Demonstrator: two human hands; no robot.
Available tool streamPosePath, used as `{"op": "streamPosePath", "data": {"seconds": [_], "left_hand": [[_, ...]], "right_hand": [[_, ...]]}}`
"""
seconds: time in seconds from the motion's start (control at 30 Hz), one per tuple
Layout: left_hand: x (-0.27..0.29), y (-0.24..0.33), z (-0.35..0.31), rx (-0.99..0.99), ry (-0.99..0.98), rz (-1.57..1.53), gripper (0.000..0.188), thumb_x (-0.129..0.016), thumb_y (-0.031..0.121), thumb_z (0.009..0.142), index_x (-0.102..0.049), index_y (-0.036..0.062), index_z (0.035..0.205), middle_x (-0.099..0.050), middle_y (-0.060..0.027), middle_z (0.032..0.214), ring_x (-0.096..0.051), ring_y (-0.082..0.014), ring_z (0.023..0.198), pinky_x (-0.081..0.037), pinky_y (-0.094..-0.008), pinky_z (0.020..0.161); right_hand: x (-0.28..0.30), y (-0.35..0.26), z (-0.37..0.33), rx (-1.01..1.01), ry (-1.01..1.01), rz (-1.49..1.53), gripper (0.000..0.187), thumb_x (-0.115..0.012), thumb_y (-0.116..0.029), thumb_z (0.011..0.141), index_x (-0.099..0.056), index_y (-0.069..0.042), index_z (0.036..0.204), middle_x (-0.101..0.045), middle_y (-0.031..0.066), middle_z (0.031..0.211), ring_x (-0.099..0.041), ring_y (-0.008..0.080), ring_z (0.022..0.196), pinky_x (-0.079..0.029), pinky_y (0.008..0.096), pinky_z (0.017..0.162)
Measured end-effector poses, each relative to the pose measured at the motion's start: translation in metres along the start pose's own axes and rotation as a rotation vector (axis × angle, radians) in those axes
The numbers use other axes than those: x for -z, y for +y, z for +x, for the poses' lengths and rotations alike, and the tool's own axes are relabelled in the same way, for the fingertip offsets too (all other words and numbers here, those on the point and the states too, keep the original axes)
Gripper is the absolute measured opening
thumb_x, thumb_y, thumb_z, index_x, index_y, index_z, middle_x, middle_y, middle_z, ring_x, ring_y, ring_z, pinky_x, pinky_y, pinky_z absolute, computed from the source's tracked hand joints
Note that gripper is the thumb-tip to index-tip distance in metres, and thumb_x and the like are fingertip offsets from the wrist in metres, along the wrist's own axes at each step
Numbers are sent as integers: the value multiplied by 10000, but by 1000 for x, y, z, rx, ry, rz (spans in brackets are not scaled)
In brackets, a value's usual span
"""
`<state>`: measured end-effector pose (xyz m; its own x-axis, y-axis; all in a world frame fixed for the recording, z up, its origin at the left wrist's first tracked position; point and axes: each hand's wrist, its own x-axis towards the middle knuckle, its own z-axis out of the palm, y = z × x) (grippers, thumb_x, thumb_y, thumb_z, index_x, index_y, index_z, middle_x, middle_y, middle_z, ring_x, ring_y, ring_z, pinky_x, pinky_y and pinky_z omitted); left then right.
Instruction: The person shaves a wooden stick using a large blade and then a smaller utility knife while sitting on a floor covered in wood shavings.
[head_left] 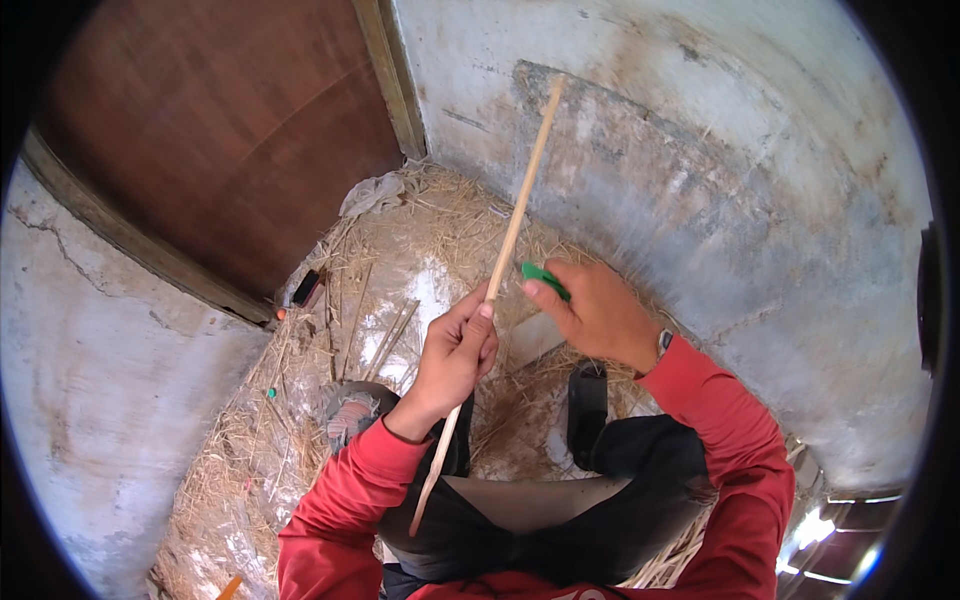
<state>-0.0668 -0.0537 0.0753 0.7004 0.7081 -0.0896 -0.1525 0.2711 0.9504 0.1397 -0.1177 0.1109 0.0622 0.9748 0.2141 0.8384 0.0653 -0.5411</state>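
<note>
The left hand (pixel 455 355) is gripping a long bamboo stick (pixel 505 245), grip clamped around its middle, holding it slanted above the straw-covered floor (pixel 400 260). The right hand (pixel 595 310) is pinching a green-handled tool (pixel 545 278) just beside the stick.

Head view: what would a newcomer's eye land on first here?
First, the long pale stick running diagonally up the middle, gripped low down by the left hand. Beside it, the right hand holds a small green tool right next to the stick. Around them, red sleeves come in from the lower edge, and straw litters the floor in the corner between a brown wooden door and a stained grey wall.
</note>
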Motion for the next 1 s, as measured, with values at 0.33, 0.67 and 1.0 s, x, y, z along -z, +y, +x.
{"op": "streamPosePath", "data": {"seconds": [0.33, 0.67, 1.0], "left_hand": [[-6, -12, 7, 10, 17, 12, 459, -453, 209, 1073, -402, 40, 1496, -358, 69, 609, -321, -33, 505, -296, -208, 466], [-5, -16, -22, 84, -58, 104, 488, -480, 187, 1059, -383, -42, 1479, -402, 63, 637, -375, -37, 547, -344, -219, 502], [12, -18, -66, 28, -372, 117, 478, -397, 203, 1084, -338, 6, 1516, -334, 41, 612, -307, -45, 500, -308, -221, 468]], "right_hand": [[-19, 7, 7, 21, -48, -61, 499, -542, -491, 965, -634, -39, 774, -592, 195, 583, -602, 423, 574, -462, 507, 550], [13, 71, 31, -221, 88, -280, 535, -447, -498, 1022, -678, -50, 841, -573, 127, 547, -568, 345, 483, -440, 466, 501], [100, 219, -28, -719, 533, -131, 667, -402, -552, 1007, -668, 47, 1132, -688, 253, 862, -650, 420, 900, -474, 462, 843]]}}
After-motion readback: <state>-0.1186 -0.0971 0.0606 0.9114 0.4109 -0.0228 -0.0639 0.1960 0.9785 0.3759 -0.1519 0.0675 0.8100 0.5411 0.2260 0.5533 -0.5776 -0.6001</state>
